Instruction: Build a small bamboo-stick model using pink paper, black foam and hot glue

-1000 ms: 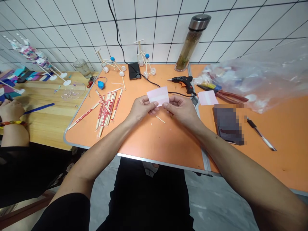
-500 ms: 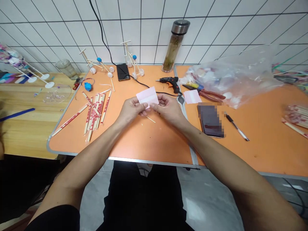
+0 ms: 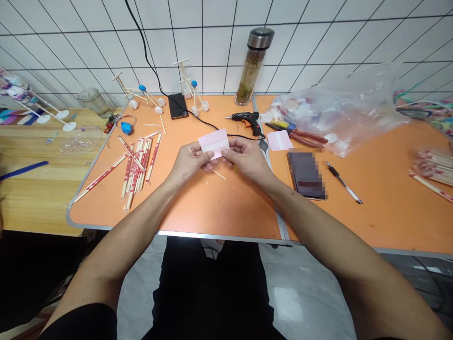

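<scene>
Both my hands hold a small pale pink paper [image 3: 213, 142] up over the middle of the orange table [image 3: 219, 208]. My left hand [image 3: 191, 161] pinches its lower left edge and my right hand [image 3: 246, 158] pinches its lower right edge; the fingers of both are closed on it. A thin wooden stick [image 3: 219, 174] lies on the table just under my hands. A second pink paper [image 3: 279, 140] lies flat to the right.
Wrapped chopsticks [image 3: 136, 165] lie at the left. A black glue gun [image 3: 247, 119], pliers [image 3: 302, 136], a clear plastic bag [image 3: 339, 111], a pen [image 3: 343, 182], a dark phone [image 3: 177, 105], a bottle [image 3: 253, 66] and two stick models [image 3: 191, 89] are about. A wooden table [image 3: 38, 189] adjoins at the left.
The view has swung to the right and the neighbour's hand at the left has left the picture. My hands keep the same pinch on the pink paper.
</scene>
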Motion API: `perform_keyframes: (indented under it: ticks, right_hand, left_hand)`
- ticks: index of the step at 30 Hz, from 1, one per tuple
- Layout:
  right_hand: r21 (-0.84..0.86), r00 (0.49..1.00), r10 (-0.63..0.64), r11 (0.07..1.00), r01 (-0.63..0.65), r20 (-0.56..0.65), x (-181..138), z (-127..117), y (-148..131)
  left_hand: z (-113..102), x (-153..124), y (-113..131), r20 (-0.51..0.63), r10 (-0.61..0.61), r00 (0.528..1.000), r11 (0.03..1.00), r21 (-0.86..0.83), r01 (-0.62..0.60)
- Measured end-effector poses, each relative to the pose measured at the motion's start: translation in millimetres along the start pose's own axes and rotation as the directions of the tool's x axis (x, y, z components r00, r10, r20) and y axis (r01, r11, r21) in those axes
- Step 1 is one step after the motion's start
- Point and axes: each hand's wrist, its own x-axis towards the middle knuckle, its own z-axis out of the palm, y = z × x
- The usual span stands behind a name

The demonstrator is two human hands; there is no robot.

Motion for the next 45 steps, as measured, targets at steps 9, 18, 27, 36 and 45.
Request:
perform_keyframes:
  ticks: [9,18,27,36,45]
  right_hand:
    - [0.056,0.999,0.042,0.998,-0.041,-0.019,-5,10,-4]
    - [0.036,0.999,0.042,0.998,-0.042,-0.003,-4,9,1]
    - [0.012,1.000,0.022,1.000,-0.022,-0.016,-8,10,-2]
    - [0.016,1.000,0.008,1.000,-0.008,0.022,-6,9,5]
    - [0.034,0.999,-0.043,0.998,0.043,-0.016,-1,6,11]
  left_hand:
    - [2,0,-2,0.079,-0.025,0.997,1.000,-0.008,0.026]
    - [-1,2,-4,0.076,0.034,0.997,0.999,0.016,-0.035]
    - [-1,0,-6,0.078,-0.011,0.997,1.000,-0.006,0.011]
    - [-1,1,-5,0.025,0.014,1.000,0.999,0.047,-0.015]
    - [0,5,-6,0.054,0.042,0.998,0.998,0.037,-0.044]
